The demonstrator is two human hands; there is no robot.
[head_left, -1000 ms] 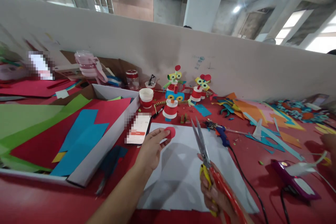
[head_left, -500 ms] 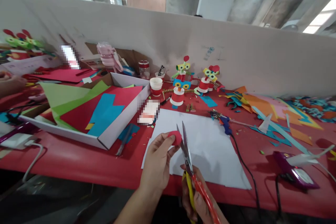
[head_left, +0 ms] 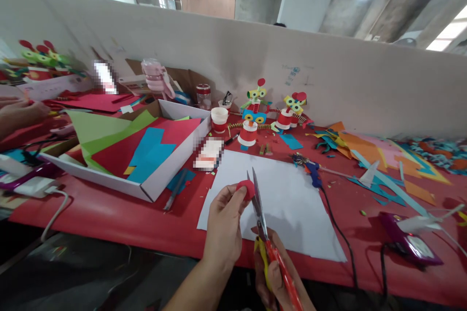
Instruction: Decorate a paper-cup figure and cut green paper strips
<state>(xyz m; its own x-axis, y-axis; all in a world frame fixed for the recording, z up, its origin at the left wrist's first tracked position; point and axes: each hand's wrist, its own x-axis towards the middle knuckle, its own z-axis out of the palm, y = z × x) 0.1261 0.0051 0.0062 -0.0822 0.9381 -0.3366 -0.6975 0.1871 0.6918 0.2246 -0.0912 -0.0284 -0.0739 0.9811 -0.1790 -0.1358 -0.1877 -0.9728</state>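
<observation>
My left hand [head_left: 223,221] pinches a small round red paper piece [head_left: 245,188] between thumb and fingers, above a white sheet [head_left: 288,209] on the red table. My right hand [head_left: 275,272] grips scissors [head_left: 260,214] with red and yellow handles. Their blades point up and are slightly parted right at the red piece's edge.
A white box [head_left: 171,167] of coloured paper sheets sits to the left. Paper-cup robot figures [head_left: 255,116] stand at the back by the wall. A blue glue gun [head_left: 312,172] and its cord lie right of the sheet. Another person's hand [head_left: 18,112] is at far left.
My left hand drew the red piece back from the table toward me. The scissors came left to meet it, and the blades now sit against its edge.
</observation>
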